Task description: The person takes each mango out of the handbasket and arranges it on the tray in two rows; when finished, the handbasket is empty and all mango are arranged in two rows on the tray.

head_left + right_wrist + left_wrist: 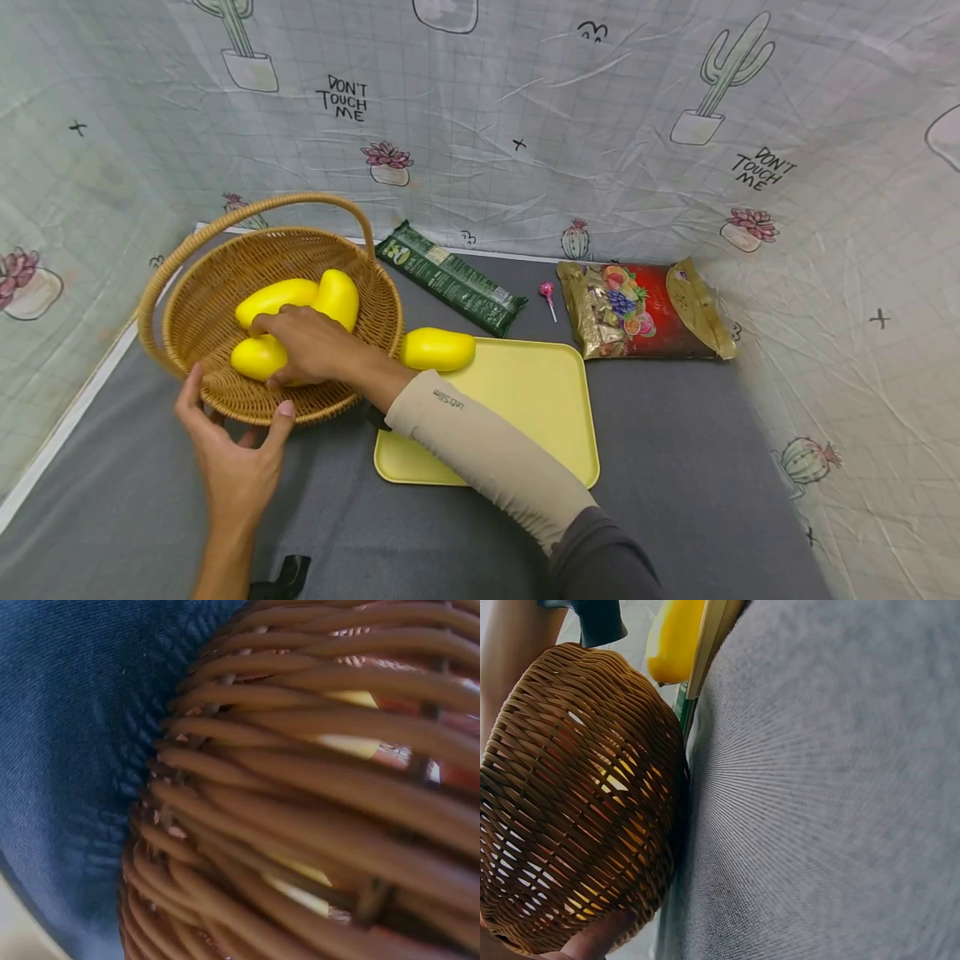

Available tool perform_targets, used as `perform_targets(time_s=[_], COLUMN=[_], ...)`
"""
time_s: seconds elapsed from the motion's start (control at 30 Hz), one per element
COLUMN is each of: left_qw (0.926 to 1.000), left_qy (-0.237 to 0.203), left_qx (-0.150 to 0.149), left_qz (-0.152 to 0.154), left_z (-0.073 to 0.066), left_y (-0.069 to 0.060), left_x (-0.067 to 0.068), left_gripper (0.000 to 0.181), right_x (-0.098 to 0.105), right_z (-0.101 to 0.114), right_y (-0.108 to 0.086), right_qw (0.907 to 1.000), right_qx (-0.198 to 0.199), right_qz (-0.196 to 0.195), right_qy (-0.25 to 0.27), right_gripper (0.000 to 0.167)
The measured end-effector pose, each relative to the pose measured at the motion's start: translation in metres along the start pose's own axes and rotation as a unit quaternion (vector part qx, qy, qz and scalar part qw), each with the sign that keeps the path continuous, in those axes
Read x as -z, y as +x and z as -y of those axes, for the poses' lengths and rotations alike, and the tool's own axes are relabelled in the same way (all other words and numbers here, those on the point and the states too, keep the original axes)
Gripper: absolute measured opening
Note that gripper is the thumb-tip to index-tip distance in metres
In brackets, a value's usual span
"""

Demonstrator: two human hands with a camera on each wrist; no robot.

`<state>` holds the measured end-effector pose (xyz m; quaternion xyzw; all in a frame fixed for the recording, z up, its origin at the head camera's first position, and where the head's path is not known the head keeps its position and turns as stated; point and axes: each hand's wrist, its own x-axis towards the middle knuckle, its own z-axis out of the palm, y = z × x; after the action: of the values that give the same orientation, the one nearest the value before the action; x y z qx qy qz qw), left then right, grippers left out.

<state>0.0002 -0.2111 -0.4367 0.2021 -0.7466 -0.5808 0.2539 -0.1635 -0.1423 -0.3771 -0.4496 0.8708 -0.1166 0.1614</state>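
A wicker basket (277, 242) stands at the left with three yellow mango-like fruits inside, among them one fruit (257, 358) under the right hand (311, 343). That hand reaches over the rim, its fingers curled round this fruit. At the basket's near side the left hand (234, 462) holds the rim between thumb and fingers. In the left wrist view a fingertip of the left hand (600, 935) lies against the woven wall (585, 802). Only the basket's weave (322, 772) fills most of the right wrist view; the right hand is hidden there.
A yellow tray (525, 400) lies right of the basket, partly under the right forearm, with another yellow fruit (438, 349) at its upper left corner. Behind are a green packet (452, 281), a pink lollipop (547, 289) and a red and gold candy bag (648, 310). Printed cloth walls surround the table.
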Motion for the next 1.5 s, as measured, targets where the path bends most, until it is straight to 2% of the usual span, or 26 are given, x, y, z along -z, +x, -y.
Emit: perform_targets(time_s=[0.2,0.43,0.67,1.0,1.5], left_qw=[1.0,1.0,1.0,0.9998,0.9998], left_qy=[0.005,0.002,0.008,-0.019,0.017], left_qx=[-0.001,-0.003,-0.002,0.003,-0.004], left_qz=[0.0,-0.004,-0.006,-0.004,-0.011], left_z=[0.001,0.001,0.001,0.0,0.001], left_y=[0.0,0.0,0.0,0.001,0.001], left_x=[0.0,0.0,0.0,0.0,-0.001], left_gripper=[0.103,0.102,0.103,0.102,0.104], right_x=[0.0,0.001,0.005,0.02,0.039], right_z=[0.001,-0.002,-0.007,-0.014,-0.028], right_y=[-0.001,-0.007,-0.017,-0.042,-0.089], right_qw=[0.9994,0.998,0.9959,0.993,0.979], right_qx=[0.026,0.056,0.089,0.094,0.074], right_qz=[0.012,0.028,0.011,-0.046,-0.158], right_qy=[-0.022,0.001,0.01,0.053,0.106], right_gripper=[0.064,0.063,0.064,0.068,0.07])
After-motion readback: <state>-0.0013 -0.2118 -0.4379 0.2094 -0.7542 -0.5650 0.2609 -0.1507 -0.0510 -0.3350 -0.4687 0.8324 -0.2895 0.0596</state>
